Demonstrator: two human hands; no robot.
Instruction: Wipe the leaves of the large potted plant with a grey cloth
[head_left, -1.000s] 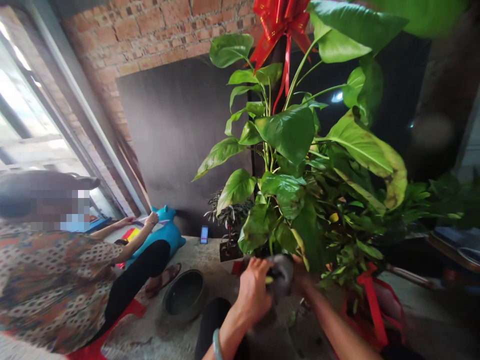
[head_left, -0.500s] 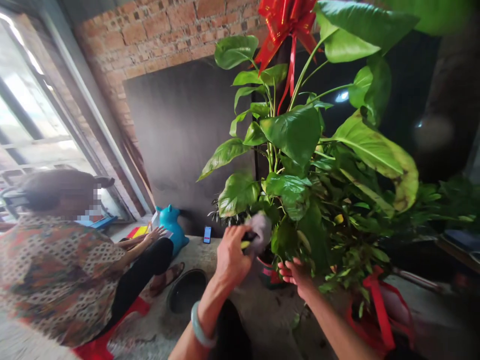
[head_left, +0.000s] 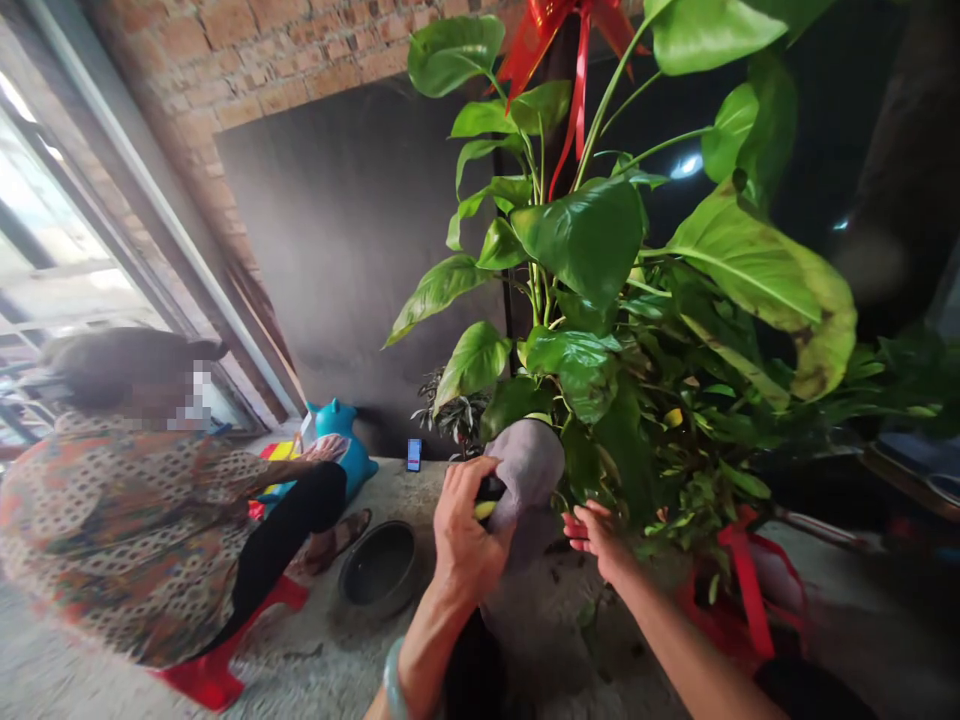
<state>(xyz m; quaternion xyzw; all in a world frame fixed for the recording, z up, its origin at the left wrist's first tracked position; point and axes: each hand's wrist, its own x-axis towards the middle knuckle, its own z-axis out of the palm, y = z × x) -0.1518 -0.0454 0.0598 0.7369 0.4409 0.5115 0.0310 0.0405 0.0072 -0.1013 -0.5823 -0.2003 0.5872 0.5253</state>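
My left hand (head_left: 472, 530), with a pale bangle (head_left: 394, 680) on its wrist, is closed around a soft grey cloth (head_left: 529, 465). A black and yellow piece (head_left: 487, 500) shows between the fingers and the cloth; its kind is unclear. The cloth bulges in front of the lower leaves of a tall leafy potted plant (head_left: 581, 240) and hides its pot. My right hand (head_left: 598, 545) is beside the plant's low foliage, fingers loosely bent and apart. Nothing shows in it. Whether its fingertips touch a leaf cannot be made out.
To the left a person (head_left: 135, 520) sits on a red stool (head_left: 206, 680). A dark basin (head_left: 380, 568) and a phone (head_left: 414, 455) are on the floor, near a blue animal-shaped toy (head_left: 337, 425). A red bag (head_left: 750, 590) stands low on the right. Dark boards (head_left: 360, 260) lean behind.
The grey cloth has come down and shows larger, covering the pot that was visible. My right hand's fingers have curled slightly. The view has shifted a little.
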